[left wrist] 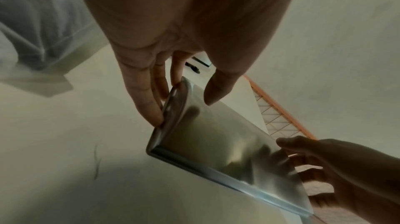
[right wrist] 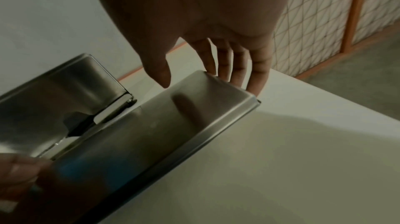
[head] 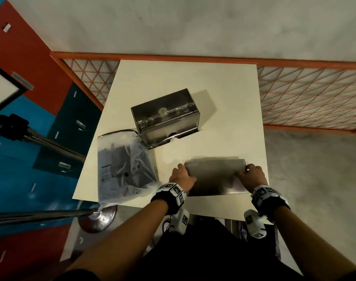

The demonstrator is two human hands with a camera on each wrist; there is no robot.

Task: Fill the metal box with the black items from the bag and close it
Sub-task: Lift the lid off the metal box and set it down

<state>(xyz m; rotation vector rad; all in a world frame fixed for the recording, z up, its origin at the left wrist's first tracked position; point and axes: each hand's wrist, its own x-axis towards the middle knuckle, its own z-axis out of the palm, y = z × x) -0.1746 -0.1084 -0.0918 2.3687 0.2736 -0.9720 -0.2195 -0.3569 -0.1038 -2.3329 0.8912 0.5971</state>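
A flat metal lid (head: 213, 177) is held at the table's front edge. My left hand (head: 182, 174) grips its left end and my right hand (head: 251, 175) grips its right end. In the left wrist view the fingers (left wrist: 155, 108) press the lid's (left wrist: 216, 142) end, thumb over its top. In the right wrist view my right hand (right wrist: 201, 82) clasps the lid's (right wrist: 151, 133) far corner. The metal box (head: 165, 116) stands mid-table with a cut-out at its near bottom edge. The plastic bag (head: 124, 167) of black items lies left of my hands.
The white table (head: 193, 82) backs onto an orange lattice railing (head: 294, 94). Metal stand poles and a round base (head: 98, 220) sit off the table's left front corner. Red and blue cabinets are on the left.
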